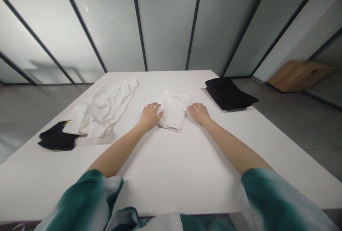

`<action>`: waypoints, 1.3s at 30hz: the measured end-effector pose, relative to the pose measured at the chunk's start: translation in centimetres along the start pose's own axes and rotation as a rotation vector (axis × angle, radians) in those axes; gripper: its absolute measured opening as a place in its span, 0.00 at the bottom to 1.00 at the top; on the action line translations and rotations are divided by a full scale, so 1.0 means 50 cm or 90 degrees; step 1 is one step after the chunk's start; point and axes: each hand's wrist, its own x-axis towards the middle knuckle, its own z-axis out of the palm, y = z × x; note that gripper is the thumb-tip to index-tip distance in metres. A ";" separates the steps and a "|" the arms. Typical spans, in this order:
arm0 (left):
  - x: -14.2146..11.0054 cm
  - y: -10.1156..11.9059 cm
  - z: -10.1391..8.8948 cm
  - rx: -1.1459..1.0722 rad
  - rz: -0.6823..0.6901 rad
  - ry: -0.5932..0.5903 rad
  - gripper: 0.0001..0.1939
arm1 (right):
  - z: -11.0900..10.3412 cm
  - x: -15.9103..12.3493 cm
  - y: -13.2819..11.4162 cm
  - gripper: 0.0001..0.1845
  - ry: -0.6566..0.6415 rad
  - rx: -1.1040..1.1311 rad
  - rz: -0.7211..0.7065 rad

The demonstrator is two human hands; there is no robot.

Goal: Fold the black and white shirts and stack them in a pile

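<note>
In the middle of the white table lies a folded white garment (175, 111), a compact, slightly tilted rectangle with a loose lower edge. My left hand (151, 115) rests at its left side, fingers spread and the thumb by the cloth's edge. On the opposite side, my right hand (199, 112) lies palm down, its fingertips at the garment's right edge. Neither hand grips the cloth; the fingers of both are stretched out.
Left on the table (181, 174) is a crumpled white garment (103, 108), partly over a folded black cloth (58, 137) with a yellow mark. A folded black stack (229, 93) sits near the right edge. Beyond stand frosted glass panels (165, 20) and a wooden cabinet (296, 76).
</note>
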 end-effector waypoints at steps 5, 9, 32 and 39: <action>-0.002 -0.030 0.010 0.075 -0.037 -0.110 0.25 | -0.012 -0.006 -0.023 0.22 -0.024 -0.002 -0.046; 0.002 -0.020 -0.003 0.041 -0.018 -0.096 0.22 | -0.018 -0.009 -0.028 0.23 -0.007 -0.007 0.006; 0.147 -0.024 0.051 -0.225 -0.273 -0.092 0.05 | -0.008 0.045 -0.026 0.05 -0.055 0.347 0.177; 0.142 -0.038 0.042 -0.659 -0.382 -0.030 0.10 | -0.010 0.053 -0.017 0.09 -0.021 0.803 0.278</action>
